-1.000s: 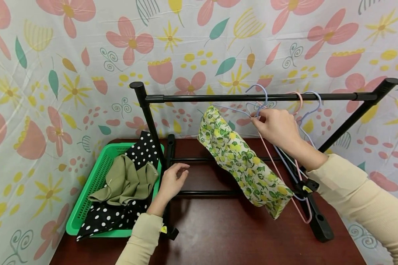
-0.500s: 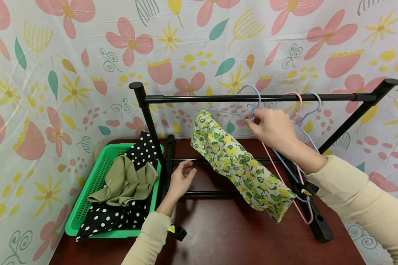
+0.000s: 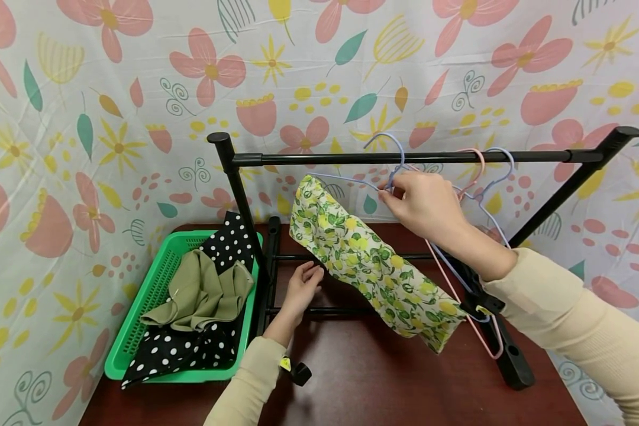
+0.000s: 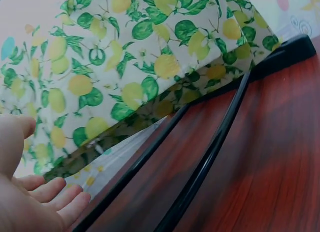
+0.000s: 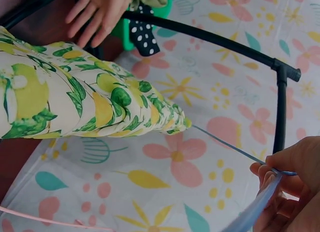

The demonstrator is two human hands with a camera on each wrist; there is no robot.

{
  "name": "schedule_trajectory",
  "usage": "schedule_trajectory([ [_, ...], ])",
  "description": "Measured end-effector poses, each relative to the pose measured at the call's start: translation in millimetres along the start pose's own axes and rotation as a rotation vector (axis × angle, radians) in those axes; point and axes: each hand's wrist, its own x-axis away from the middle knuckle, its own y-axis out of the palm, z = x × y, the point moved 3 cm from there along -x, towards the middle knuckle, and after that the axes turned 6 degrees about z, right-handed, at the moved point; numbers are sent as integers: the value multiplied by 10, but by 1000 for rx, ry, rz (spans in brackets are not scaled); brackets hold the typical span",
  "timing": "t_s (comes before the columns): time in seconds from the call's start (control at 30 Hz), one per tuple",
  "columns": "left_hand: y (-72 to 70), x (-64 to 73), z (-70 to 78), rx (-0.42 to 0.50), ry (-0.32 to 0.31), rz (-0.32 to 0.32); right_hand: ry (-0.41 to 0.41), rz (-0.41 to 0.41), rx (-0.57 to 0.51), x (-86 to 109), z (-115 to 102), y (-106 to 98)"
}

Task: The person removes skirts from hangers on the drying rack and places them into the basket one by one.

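My right hand [image 3: 423, 198] pinches the neck of a blue clothes hanger [image 3: 346, 177] just under the black rail [image 3: 319, 158], and the hanger's hook loops over that rail. From the hanger droops a lemon-print cloth [image 3: 370, 254], slanting down to the right. My left hand [image 3: 302, 287] is beside the cloth's lower left edge, fingers loosely bent, holding nothing. In the left wrist view its fingers [image 4: 50, 192] lie close under the cloth's edge. The right wrist view shows the thumb and fingers [image 5: 290, 157] around the blue hanger.
A pink hanger [image 3: 480, 163] and another blue hanger [image 3: 503, 171] hang on the rail to the right. At left, a green basket [image 3: 118, 349] holds an olive cloth [image 3: 202, 293] and black polka-dot cloth [image 3: 183, 352]. The rack stands on a dark red table [image 3: 362, 384].
My right hand has slid the blue hanger with the lemon-print cloth leftward along the rail. My left hand has moved right, closer to the cloth.
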Motion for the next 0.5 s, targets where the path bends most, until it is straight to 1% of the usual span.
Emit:
schedule_trajectory([
  [0.13,66,-10,-32,115,-65,-25,-21,12,-7,-25,-57,-6],
  [0.27,135,-8,-68,210,-123,-73,-20,9,-15,-45,-107,-7],
  [0.37,187,6,-88,256,-150,-105,-15,-1,-29,-57,-137,2],
  [0.5,248,26,-98,333,-150,-129,-24,0,-43,-72,-167,10],
])
